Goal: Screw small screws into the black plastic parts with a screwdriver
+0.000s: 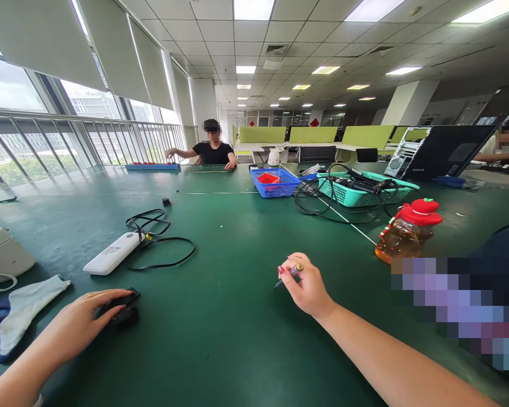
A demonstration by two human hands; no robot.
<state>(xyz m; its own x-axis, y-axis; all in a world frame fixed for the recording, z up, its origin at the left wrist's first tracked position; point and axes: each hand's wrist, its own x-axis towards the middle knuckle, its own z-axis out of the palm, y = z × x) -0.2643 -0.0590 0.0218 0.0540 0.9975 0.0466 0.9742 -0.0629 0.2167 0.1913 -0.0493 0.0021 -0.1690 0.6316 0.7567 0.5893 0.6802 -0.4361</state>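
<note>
Two hands of yours show in the head view, over the green desk (220, 345). Your left hand (78, 319) has its grip closed around a small black object (125, 314), right of a blue and white cloth (29, 308). Your right hand (309, 285) has a narrow grip, pinching a pen (295, 271) with its tip angled down; you can't tell whether the tip touches. Beyond your hands lie a white box (113, 254) with a black cable (182, 258) and a red-lidded jar (407, 234).
</note>
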